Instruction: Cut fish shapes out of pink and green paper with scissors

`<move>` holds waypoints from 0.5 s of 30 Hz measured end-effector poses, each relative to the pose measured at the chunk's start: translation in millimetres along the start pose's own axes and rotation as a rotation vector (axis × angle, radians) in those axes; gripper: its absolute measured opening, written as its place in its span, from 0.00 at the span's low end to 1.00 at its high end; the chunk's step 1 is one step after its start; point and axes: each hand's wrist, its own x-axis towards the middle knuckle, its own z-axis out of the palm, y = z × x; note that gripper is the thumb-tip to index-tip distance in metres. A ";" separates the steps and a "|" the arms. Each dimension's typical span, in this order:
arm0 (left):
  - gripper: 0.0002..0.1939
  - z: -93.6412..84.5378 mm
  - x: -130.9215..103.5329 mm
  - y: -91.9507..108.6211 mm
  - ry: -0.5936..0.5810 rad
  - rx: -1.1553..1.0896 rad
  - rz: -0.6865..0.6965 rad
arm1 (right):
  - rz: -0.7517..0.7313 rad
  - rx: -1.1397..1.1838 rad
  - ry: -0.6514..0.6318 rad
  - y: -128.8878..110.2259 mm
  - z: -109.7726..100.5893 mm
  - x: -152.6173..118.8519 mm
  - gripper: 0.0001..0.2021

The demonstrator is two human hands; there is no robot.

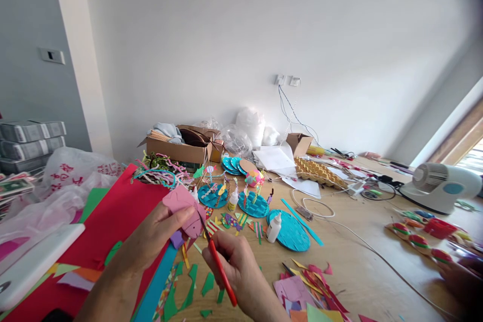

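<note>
Between its thumb and fingers my left hand (166, 224) pinches a piece of pink paper (181, 201), which has drawn outlines on it. My right hand (234, 259) is closed around red-handled scissors (219, 264). Their dark blades meet the right edge of the pink paper. Just beyond the hands are paper fish (230, 220) in several patterns and a small glue bottle (233, 200). A white squeeze bottle (274, 228) stands beside a blue painted disc (293, 231). Green paper scraps (190, 282) lie below the hands.
Red paper sheets (101, 221) and a white phone (41, 266) lie on the left. Coloured offcuts (302, 287) are at front right. Behind are a cardboard box (181, 153) and pipe cleaners (162, 173). A fan (433, 186) and a white cable (366, 241) occupy the right.
</note>
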 end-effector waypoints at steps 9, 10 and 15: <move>0.11 8.4 1.2 0.6 -0.031 -0.059 0.022 | 0.032 0.102 -0.008 5.8 3.3 -1.6 0.14; 0.11 9.1 0.9 0.7 -0.039 -0.059 0.021 | 0.032 0.102 -0.008 6.7 3.1 -1.7 0.14; 0.12 11.1 2.2 -1.4 -0.052 -0.104 -0.013 | 0.038 0.117 -0.009 7.2 1.7 -1.7 0.14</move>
